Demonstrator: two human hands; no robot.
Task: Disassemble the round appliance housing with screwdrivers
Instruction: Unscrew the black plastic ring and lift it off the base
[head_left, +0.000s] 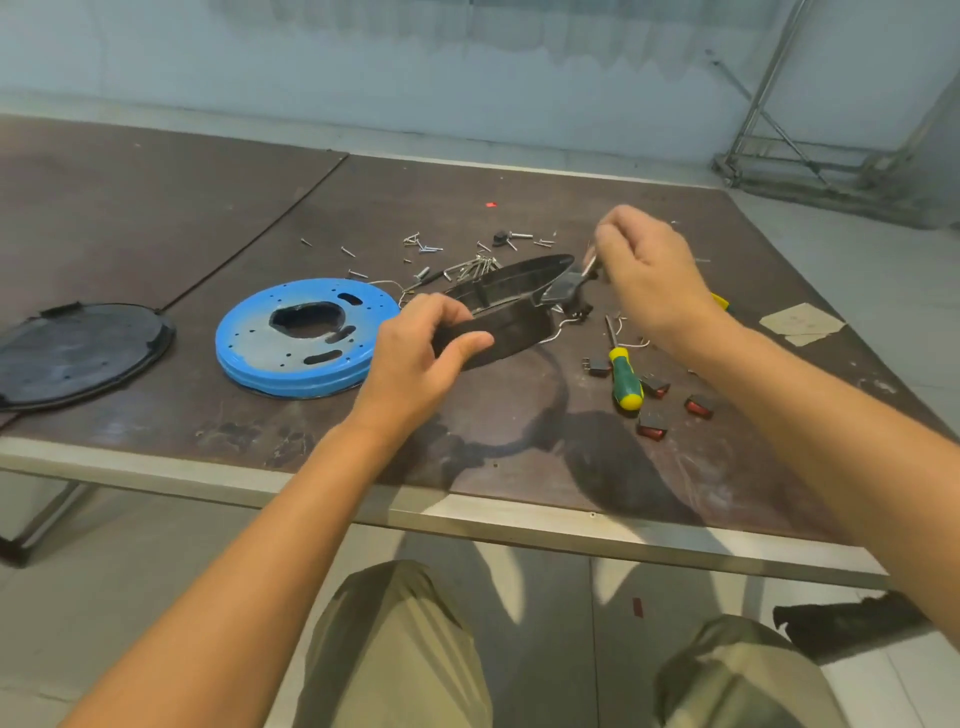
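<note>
Pale wall behind, tiled floor; work happens on a dark brown worn board table (156, 218) with a metal edge. The person sits at its near side.

Black round plastic appliance housing ring (506, 317) is lifted off the board near table centre and tilted, its open side turned toward the far right. Left hand (415, 353) is clamped on the ring's near wall, thumb below and fingers over the rim, probably to steady it and present the far rim for work. Right hand (644, 270) is closed around a small metallic piece (589, 267) at the far rim; whether this is a tool tip or a fitting is too blurred to tell.

Green-and-yellow-handled screwdriver (623, 374) lies on the table just right of the ring, within easy reach, unused. A scatter of loose silver screws (467, 260) sits beyond the ring, apparently kept clear of the working spot. Blue-rimmed round metal plate with cut-outs (301, 338) lies flat to the left; black round flat cover (78, 348) further left at the table edge. Several small red rocker switches (675, 405) lie near the screwdriver.

Judging by the removed parts, disassembly is well advanced.

No brand, label or writing is legible anywhere.
</note>
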